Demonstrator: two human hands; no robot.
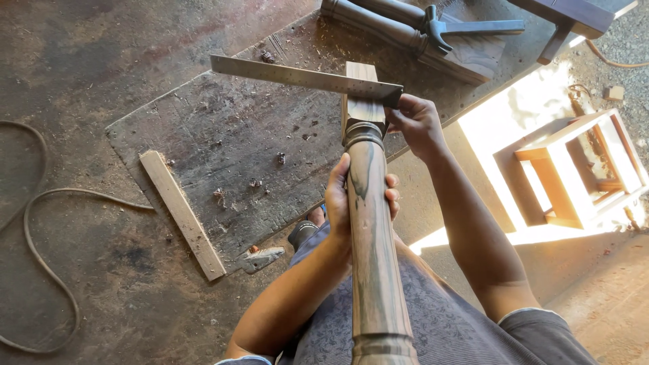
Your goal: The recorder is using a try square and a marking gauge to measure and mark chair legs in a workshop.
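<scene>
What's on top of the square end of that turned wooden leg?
A metal square lies across the leg, held there by the right hand. The end face beneath the blade is covered.

A brown turned wooden leg (pixel 375 257) with a dark green-grey streak is seen. The steel square (pixel 304 78) is grey-silver. The clothing (pixel 439 324) is grey-patterned; the strip (pixel 181 213) is pale.

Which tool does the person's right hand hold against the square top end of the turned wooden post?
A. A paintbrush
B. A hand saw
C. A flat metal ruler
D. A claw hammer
C: the right hand pinches one end of the flat metal ruler, which lies across the square top of the turned wooden post, while the left hand grips the post lower down.
</scene>
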